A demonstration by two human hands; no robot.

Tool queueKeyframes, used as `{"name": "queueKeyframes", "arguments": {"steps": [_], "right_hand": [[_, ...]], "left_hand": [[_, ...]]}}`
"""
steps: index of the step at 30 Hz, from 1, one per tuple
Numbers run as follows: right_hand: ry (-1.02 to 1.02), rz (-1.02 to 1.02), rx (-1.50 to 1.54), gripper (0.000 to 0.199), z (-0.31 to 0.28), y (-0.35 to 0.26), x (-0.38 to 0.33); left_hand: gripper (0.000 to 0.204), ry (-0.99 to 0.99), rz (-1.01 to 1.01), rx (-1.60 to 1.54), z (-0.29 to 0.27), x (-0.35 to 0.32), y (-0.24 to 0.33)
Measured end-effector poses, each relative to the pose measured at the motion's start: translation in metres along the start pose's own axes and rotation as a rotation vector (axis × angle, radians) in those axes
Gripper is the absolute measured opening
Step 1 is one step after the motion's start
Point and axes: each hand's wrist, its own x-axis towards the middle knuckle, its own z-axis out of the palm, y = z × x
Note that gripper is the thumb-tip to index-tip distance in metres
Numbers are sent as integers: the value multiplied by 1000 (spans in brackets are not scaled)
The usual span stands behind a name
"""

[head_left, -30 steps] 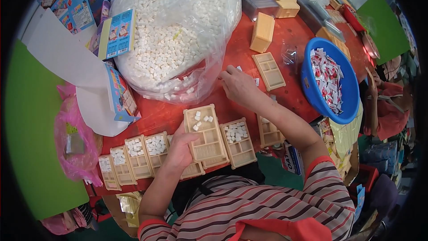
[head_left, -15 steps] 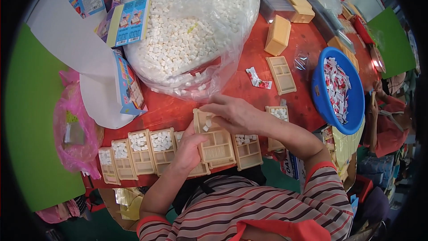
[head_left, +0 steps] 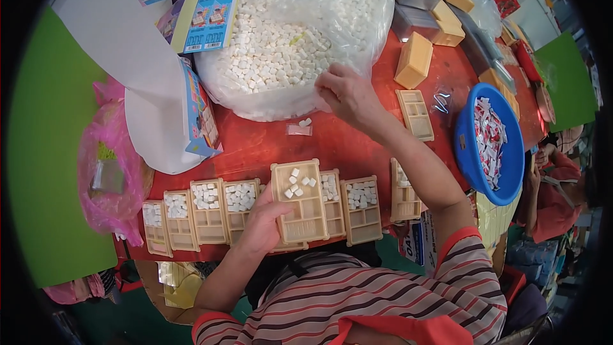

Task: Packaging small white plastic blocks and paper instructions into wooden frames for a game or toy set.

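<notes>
The red tabletop (head_left: 255, 140) carries a large clear plastic bag of small white cubes (head_left: 271, 110) toward its far edge, and a round blue plastic basin of red-and-white sachets (head_left: 465, 153) toward its right edge. Along the near edge stands a row of beige compartmented plastic trays (head_left: 209, 230), their top compartments heaped with white cubes. One more beige rectangular plastic tray with moulded compartments (head_left: 301, 211) is held up over the middle of that row, near edge below it. The left hand (head_left: 262, 222) pinches its left rim, thumb on top and fingers underneath. The right hand (head_left: 348, 92), over this tray half a second ago, is now at the front of the bag, fingers curled with their tips close together; whether they pinch anything I cannot tell. With that hand gone, the loose white cubes (head_left: 295, 184) in the tray's top compartment show clearly, a few more than a second ago. It seems only part-filled, well short of its neighbours. Between bag and tray, a small packet (head_left: 297, 130) lies beside a couple of stray white pieces (head_left: 305, 122).
</notes>
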Motion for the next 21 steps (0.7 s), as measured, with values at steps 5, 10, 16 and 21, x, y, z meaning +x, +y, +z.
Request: {"name": "queueKeyframes", "arguments": {"steps": [5,10,16,21], "right_hand": [[130,24,12,9,-14,3,32],[249,69,-98,10,-30,19,89],[395,171,-216,21,-40,49,168],[439,249,-83,23,-11,57,173]], "left_hand": [[64,14,31,4,-6,6,6],[64,44,28,4,-7,8,9],[65,91,68,48,-8,7,21],[66,123,93,54,-13,7,27]]}}
